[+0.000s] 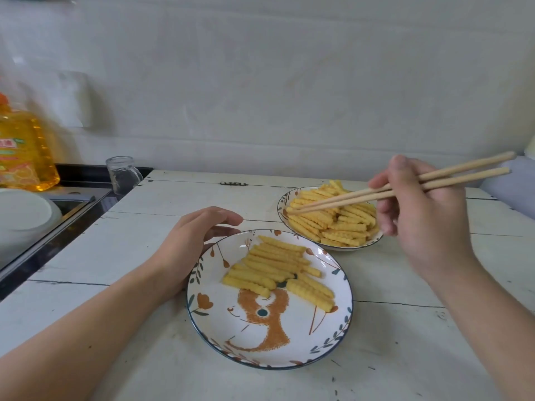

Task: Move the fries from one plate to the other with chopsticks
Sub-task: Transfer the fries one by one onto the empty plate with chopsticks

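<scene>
Two patterned plates sit on a white wooden table. The near plate (269,342) has a brown animal drawing and a neat row of crinkle-cut fries (275,267) on its far half. The far plate (282,202) is heaped with crinkle-cut fries (344,221). My right hand (419,215) grips a pair of wooden chopsticks (347,199); their tips are over the left side of the far heap, with no fry seen between them. My left hand (188,244) rests on the table with curved fingers against the near plate's left rim.
A clear glass mug (123,175) stands at the table's back left corner. Left of the table are a sink with a white bowl (23,218) and a yellow oil bottle (24,149). A white wall rises behind the table.
</scene>
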